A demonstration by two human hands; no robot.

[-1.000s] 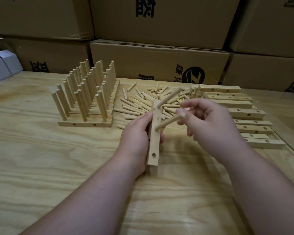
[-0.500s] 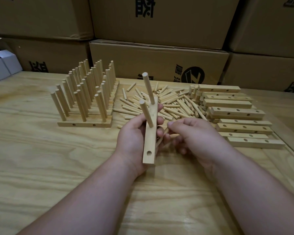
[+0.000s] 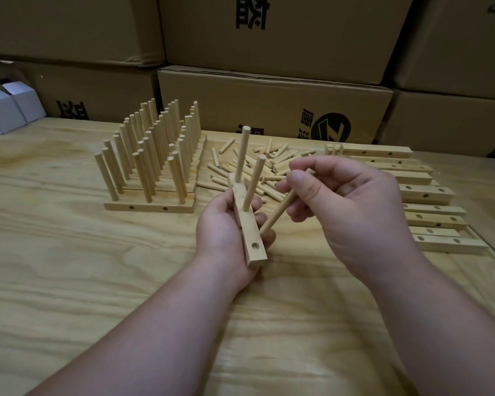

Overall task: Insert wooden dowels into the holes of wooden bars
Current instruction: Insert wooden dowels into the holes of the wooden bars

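My left hand (image 3: pixel 226 230) grips a wooden bar (image 3: pixel 247 224) held lengthwise above the table. Two dowels (image 3: pixel 252 184) stand upright in its far and middle holes. The near hole (image 3: pixel 255 246) is empty. My right hand (image 3: pixel 346 201) pinches a third dowel (image 3: pixel 277 212) between thumb and fingers, tilted, its lower end beside the bar near my left fingertips. Loose dowels (image 3: pixel 269 167) lie in a pile behind the hands. Bare bars (image 3: pixel 429 210) lie in a row at the right.
Several finished bars with upright dowels (image 3: pixel 152 167) stand grouped at the left on the wooden table (image 3: pixel 69 281). Stacked cardboard boxes (image 3: pixel 269 101) wall off the back. Two small white boxes (image 3: pixel 9 107) sit at the far left.
The second dowel now stands in the bar's middle hole. My right hand dipped to the table, then rose holding a third dowel and brought it beside the bar.
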